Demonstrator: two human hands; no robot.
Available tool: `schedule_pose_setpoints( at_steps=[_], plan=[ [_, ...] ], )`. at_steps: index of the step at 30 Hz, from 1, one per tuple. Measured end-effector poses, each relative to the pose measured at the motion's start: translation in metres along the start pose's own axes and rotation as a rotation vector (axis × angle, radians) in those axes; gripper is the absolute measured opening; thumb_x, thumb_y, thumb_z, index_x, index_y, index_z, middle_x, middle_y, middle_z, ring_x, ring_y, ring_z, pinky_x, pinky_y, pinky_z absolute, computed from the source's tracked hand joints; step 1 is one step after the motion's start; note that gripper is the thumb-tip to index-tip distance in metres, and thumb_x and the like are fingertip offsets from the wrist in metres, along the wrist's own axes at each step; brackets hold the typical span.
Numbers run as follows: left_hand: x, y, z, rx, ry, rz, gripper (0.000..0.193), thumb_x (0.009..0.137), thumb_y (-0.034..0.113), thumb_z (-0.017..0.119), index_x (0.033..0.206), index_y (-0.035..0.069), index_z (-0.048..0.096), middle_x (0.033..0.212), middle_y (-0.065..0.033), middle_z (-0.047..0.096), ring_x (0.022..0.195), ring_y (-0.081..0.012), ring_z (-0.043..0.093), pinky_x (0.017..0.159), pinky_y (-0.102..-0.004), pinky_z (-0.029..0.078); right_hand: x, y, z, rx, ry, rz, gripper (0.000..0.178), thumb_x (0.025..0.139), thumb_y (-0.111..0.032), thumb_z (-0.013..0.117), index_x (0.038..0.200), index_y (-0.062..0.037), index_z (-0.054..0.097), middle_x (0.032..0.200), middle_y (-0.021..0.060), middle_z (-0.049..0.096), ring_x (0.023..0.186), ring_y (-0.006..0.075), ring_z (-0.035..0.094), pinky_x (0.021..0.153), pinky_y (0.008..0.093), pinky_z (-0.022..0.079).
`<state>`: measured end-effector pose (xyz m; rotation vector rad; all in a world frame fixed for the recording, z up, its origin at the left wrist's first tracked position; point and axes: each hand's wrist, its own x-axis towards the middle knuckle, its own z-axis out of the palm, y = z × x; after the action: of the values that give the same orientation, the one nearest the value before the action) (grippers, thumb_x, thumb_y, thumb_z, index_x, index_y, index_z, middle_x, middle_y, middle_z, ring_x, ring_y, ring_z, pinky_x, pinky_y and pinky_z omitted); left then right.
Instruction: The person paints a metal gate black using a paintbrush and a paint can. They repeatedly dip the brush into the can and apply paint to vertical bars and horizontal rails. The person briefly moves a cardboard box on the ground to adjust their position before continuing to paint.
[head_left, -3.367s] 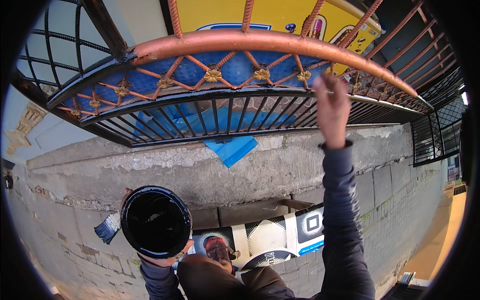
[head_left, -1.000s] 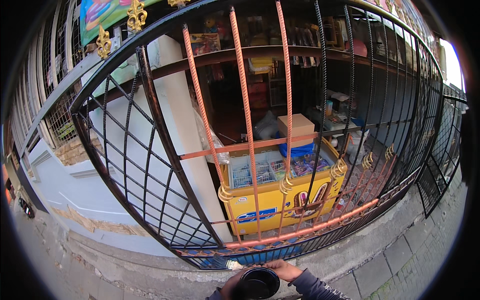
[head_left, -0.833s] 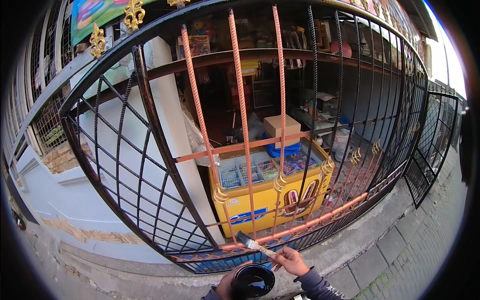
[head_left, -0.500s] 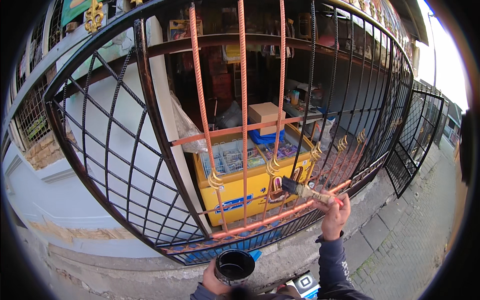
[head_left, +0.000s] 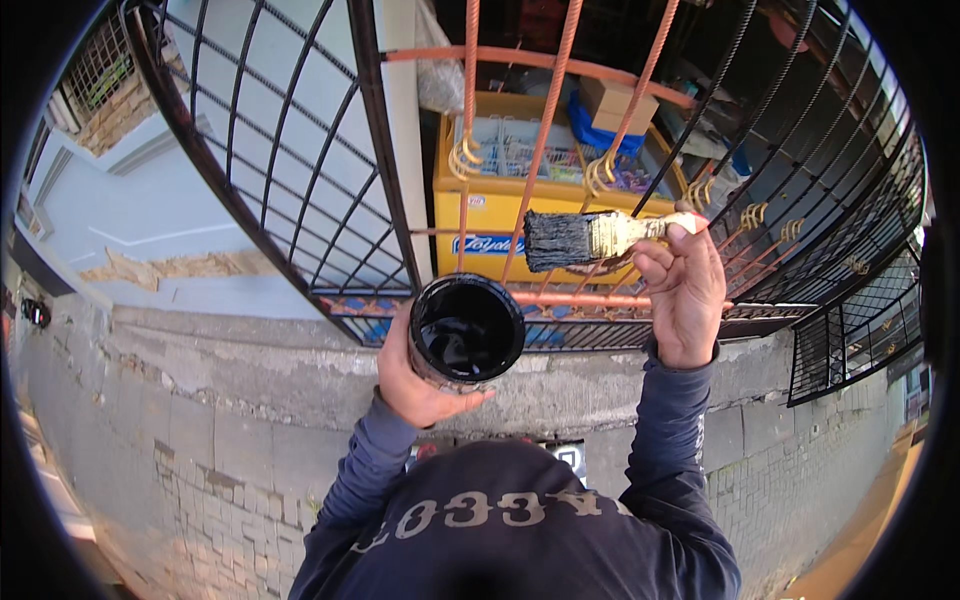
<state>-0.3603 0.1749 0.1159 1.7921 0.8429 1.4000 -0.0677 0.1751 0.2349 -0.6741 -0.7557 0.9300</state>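
My left hand (head_left: 418,383) is wrapped round a can of black paint (head_left: 468,330), its open top facing up and wet black paint inside. In my right hand (head_left: 690,285) is a flat paintbrush (head_left: 610,238), pinched by its handle. Its black-coated bristles point left, above and to the right of the can, apart from it. Behind the brush stand metal grille bars; some are copper-coloured (head_left: 541,140), while others are black (head_left: 700,100). Gold curved ornaments (head_left: 602,173) sit on several bars. The brush hides part of the bars behind it.
A yellow chest freezer (head_left: 500,205) stands behind the grille, with a cardboard box (head_left: 615,103) on top. To the left, a black lattice panel (head_left: 290,130) fronts a pale wall (head_left: 130,210). A concrete ledge (head_left: 270,375) runs below the grille, beside a paved walkway (head_left: 240,500).
My view has tilted down. The paint can is raised toward the grille's base, and the brush now lies level, closer to the can, with bristles pointing left.
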Motion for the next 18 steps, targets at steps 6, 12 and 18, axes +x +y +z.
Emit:
schedule_pose_setpoints(
  at_steps=[6, 12, 18],
  plan=[
    [-0.013, 0.002, 0.016, 0.141, 0.138, 0.142, 0.112, 0.056, 0.022, 0.103, 0.146, -0.006, 0.042, 0.137, -0.0209, 0.059, 0.124, -0.0299, 0.063, 0.107, -0.0401, 0.049, -0.033, -0.013, 0.009, -0.278, -0.316, -0.117, 0.041, 0.091, -0.008, 0.069, 0.122, 0.0054, 0.046, 0.108, 0.0246, 0.066, 0.079, 0.033, 0.075, 0.069, 0.0412, 0.069],
    [-0.025, -0.007, 0.018, 0.203, 0.26, 0.211, 0.111, 0.057, 0.029, 0.102, 0.145, -0.006, 0.044, 0.137, -0.0261, 0.056, 0.126, -0.0376, 0.061, 0.107, -0.0439, 0.049, -0.031, -0.017, 0.038, -0.844, -0.989, -0.575, 0.035, 0.08, -0.005, 0.084, 0.103, 0.0004, 0.058, 0.096, 0.0162, 0.073, 0.079, 0.0242, 0.075, 0.073, 0.0338, 0.059],
    [-0.029, 0.002, 0.007, 0.4, 0.216, 0.25, 0.105, 0.067, 0.027, 0.098, 0.148, -0.004, 0.038, 0.14, -0.0236, 0.058, 0.127, -0.0346, 0.062, 0.111, -0.0454, 0.048, -0.033, 0.008, 0.064, -0.874, -1.232, -0.491, 0.035, 0.079, -0.001, 0.081, 0.109, -0.0027, 0.062, 0.091, 0.0122, 0.069, 0.079, 0.0305, 0.07, 0.068, 0.0393, 0.056]
  ],
)
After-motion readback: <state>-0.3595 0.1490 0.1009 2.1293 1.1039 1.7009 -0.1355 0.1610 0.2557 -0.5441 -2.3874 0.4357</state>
